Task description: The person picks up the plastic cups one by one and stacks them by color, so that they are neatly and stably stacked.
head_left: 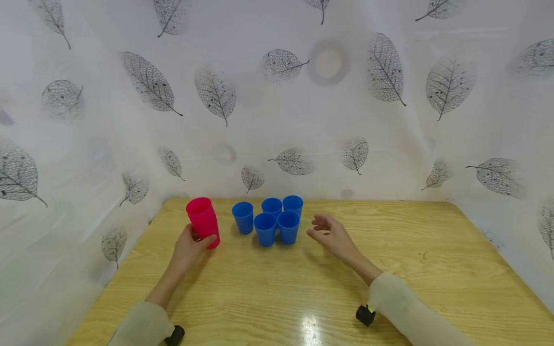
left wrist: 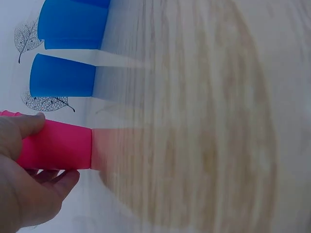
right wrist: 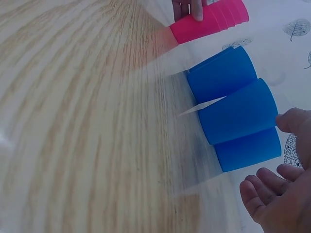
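Observation:
My left hand [head_left: 189, 247] grips a stack of nested pink cups [head_left: 203, 222] at the left, thumb on the near side and fingers round the far side. Several rims show along the stack [right wrist: 214, 20] in the right wrist view. To its right, several blue cups stand mouth up: a lone blue cup [head_left: 243, 217], then a close group with a front blue cup [head_left: 265, 230] and another blue cup [head_left: 288, 228]. Beside this group, my right hand [head_left: 333, 236] hovers with loosely bent fingers, holding nothing. A gap separates it from the cups in the head view.
The wooden table [head_left: 268, 298] has its far edge just behind the cups. A pale curtain with leaf prints [head_left: 277, 110] hangs behind it and along the sides. Small black devices [head_left: 365, 315] sit under both wrists.

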{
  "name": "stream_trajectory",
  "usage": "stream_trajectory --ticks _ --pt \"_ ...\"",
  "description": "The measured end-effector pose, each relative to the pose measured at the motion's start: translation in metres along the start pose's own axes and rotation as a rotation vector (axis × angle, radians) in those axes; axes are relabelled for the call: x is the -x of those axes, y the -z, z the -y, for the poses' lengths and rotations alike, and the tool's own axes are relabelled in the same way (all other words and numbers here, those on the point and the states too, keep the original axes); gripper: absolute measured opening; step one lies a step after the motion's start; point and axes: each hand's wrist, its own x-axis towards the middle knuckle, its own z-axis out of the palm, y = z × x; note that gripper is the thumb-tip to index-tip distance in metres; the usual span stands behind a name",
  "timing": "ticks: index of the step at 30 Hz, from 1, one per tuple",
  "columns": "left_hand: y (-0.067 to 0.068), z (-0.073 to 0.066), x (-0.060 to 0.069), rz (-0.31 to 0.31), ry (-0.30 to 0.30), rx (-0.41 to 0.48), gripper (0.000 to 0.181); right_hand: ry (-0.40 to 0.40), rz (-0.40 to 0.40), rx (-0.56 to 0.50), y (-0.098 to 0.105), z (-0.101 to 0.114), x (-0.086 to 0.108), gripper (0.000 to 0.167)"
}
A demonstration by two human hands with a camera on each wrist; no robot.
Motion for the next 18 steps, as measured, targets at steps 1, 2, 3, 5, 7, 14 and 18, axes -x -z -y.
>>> stream_trajectory --ticks 1,2,3,5,7,14,18 --pt "-0.001 0.0 0.0 -0.01 0.004 -0.001 0.064 -0.002 0.003 0.001 -0.001 0.0 -0.001 0.06" --pt "-0.002 0.001 0.0 -0.023 0.005 -0.002 0.065 -0.008 0.005 0.003 -0.001 0.0 -0.001 0.061" --pt "-0.003 0.0 0.001 -0.037 0.005 -0.002 0.068 -0.009 0.009 0.005 -0.002 0.0 -0.001 0.061" --pt "-0.005 -0.002 0.004 -0.058 0.027 0.013 0.073 -0.008 0.014 0.005 -0.003 0.0 -0.002 0.062" --pt "-0.009 -0.006 0.009 -0.072 0.075 0.056 0.08 -0.008 0.018 0.003 -0.004 0.001 -0.002 0.062" --pt "-0.02 -0.028 0.035 -0.072 0.245 0.209 0.094 0.013 0.031 -0.02 -0.006 0.003 -0.003 0.062" --pt "-0.029 -0.036 0.048 -0.043 0.257 0.298 0.093 0.031 0.038 -0.023 -0.009 0.003 -0.005 0.061"
